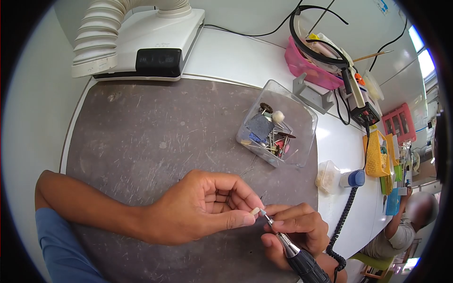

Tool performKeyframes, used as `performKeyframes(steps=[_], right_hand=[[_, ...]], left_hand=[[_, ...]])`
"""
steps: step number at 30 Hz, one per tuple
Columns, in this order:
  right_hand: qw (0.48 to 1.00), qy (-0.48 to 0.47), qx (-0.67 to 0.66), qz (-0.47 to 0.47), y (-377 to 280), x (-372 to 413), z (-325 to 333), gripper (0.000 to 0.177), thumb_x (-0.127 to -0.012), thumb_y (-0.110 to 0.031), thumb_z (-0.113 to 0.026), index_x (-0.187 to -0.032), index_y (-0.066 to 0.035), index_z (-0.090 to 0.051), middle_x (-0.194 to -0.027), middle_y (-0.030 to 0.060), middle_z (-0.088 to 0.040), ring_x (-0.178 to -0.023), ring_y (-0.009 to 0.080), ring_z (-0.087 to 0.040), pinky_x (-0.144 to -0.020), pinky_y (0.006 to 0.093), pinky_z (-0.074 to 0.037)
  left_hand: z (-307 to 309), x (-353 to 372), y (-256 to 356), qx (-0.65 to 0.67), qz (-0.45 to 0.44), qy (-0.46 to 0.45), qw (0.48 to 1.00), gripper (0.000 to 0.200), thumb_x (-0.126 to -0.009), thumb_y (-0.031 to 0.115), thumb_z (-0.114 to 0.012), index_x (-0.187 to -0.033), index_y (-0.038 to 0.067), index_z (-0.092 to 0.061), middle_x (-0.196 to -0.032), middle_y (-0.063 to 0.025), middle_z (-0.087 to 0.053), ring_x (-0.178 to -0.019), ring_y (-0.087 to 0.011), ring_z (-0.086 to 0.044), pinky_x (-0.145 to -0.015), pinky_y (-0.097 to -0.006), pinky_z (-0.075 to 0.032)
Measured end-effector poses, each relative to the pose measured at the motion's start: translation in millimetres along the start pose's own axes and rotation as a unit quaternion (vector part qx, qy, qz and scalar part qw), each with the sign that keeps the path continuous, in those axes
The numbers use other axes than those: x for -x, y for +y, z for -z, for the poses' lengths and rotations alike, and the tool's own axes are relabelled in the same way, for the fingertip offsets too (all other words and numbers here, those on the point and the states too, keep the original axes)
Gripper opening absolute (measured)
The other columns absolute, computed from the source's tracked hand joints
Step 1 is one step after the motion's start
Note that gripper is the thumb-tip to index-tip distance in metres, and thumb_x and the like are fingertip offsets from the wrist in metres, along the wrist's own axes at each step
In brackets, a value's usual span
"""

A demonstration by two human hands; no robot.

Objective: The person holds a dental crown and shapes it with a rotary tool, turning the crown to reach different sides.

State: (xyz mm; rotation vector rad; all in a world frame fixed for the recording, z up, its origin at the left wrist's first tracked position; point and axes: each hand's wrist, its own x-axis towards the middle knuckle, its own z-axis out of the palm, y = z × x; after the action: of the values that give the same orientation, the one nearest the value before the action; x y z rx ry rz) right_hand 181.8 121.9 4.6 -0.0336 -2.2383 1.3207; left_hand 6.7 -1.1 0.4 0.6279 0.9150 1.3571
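Between the thumb and fingertips of my left hand (193, 212) is a small cream-white piece (255, 211), partly covered by the fingers. My right hand (302, 224) grips a rotary handpiece (304, 262) with a black body and silver nose, angled up to the left. Its light-blue tip (263, 212) is right at the cream-white piece. Both hands are close together over the scratched grey-brown mat (141, 127), near its front right.
A clear plastic box (302, 151) of burs and polishing bits sits beyond my hands. Behind stand a white dust extractor (127, 33) with hose and a pink basket (311, 68). A coiled cord (336, 231) runs along the right, past a blue-lidded jar (353, 178). Another person (396, 231) sits far right.
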Motion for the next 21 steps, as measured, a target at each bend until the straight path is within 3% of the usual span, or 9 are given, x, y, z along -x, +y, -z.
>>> performKeyframes(steps=[5,7,14,16,17,19,21], right_hand=[[1.000,-0.002,-0.001,-0.001,-0.7,-1.0,-1.5,0.030,-0.075,0.004,-0.069,-0.097,0.000,-0.049,-0.085,0.0131,-0.055,-0.088,0.0310,-0.066,-0.071,0.0319,-0.054],[0.999,0.040,0.002,-0.010,-2.3,-3.4,-4.2,0.032,-0.063,0.003,-0.080,-0.086,-0.001,-0.060,-0.079,0.0129,-0.063,-0.081,0.0283,-0.069,-0.060,0.0267,-0.056],[0.997,0.080,0.002,-0.005,1.7,-1.5,-5.7,0.033,-0.061,0.002,-0.081,-0.087,-0.002,-0.061,-0.077,0.0116,-0.064,-0.080,0.0259,-0.069,-0.058,0.0245,-0.056],[1.000,-0.026,0.012,0.005,-2.6,-2.6,1.1,0.032,-0.071,0.007,-0.072,-0.095,0.001,-0.051,-0.085,0.0129,-0.055,-0.088,0.0325,-0.066,-0.070,0.0326,-0.055],[1.000,-0.026,0.012,0.005,-2.4,-2.9,-0.5,0.032,-0.071,0.007,-0.072,-0.095,0.001,-0.051,-0.085,0.0129,-0.055,-0.088,0.0325,-0.066,-0.070,0.0326,-0.055],[0.998,0.055,0.008,-0.008,-1.3,-3.0,-5.9,0.033,-0.061,0.002,-0.081,-0.086,-0.003,-0.061,-0.078,0.0115,-0.064,-0.080,0.0262,-0.069,-0.058,0.0254,-0.056],[0.998,0.066,0.003,-0.008,1.7,-1.9,-7.6,0.033,-0.061,0.002,-0.081,-0.086,-0.003,-0.061,-0.078,0.0116,-0.064,-0.080,0.0263,-0.069,-0.058,0.0256,-0.056]], left_hand=[[0.5,0.1,-1.3,0.008,-0.004,-0.008,1.000,0.018,-0.085,0.000,-0.062,-0.103,-0.003,-0.058,-0.097,-0.0076,-0.061,-0.091,-0.0080,-0.058,-0.081,-0.0210,-0.049],[1.3,0.3,-1.0,0.014,0.006,-0.009,1.000,0.018,-0.085,0.000,-0.062,-0.103,-0.004,-0.057,-0.096,-0.0076,-0.061,-0.090,-0.0077,-0.059,-0.080,-0.0207,-0.049],[0.1,-0.1,-0.9,0.015,0.000,-0.007,1.000,0.019,-0.085,-0.001,-0.063,-0.103,-0.004,-0.057,-0.096,-0.0080,-0.062,-0.089,-0.0073,-0.059,-0.078,-0.0199,-0.049],[0.8,-0.1,-1.9,0.018,0.001,-0.005,1.000,0.019,-0.085,-0.001,-0.063,-0.102,-0.004,-0.057,-0.096,-0.0078,-0.062,-0.089,-0.0072,-0.059,-0.078,-0.0198,-0.049],[0.9,0.0,-1.7,0.018,0.002,-0.005,1.000,0.019,-0.085,-0.001,-0.063,-0.102,-0.004,-0.057,-0.096,-0.0078,-0.062,-0.089,-0.0072,-0.059,-0.078,-0.0198,-0.049],[0.8,0.1,-1.4,0.014,0.006,-0.007,1.000,0.019,-0.085,-0.001,-0.063,-0.102,-0.004,-0.057,-0.096,-0.0075,-0.062,-0.089,-0.0071,-0.058,-0.078,-0.0197,-0.049],[0.1,0.0,-0.4,0.015,0.008,-0.006,1.000,0.019,-0.085,-0.001,-0.063,-0.103,-0.004,-0.057,-0.096,-0.0076,-0.062,-0.089,-0.0072,-0.059,-0.078,-0.0197,-0.049]])
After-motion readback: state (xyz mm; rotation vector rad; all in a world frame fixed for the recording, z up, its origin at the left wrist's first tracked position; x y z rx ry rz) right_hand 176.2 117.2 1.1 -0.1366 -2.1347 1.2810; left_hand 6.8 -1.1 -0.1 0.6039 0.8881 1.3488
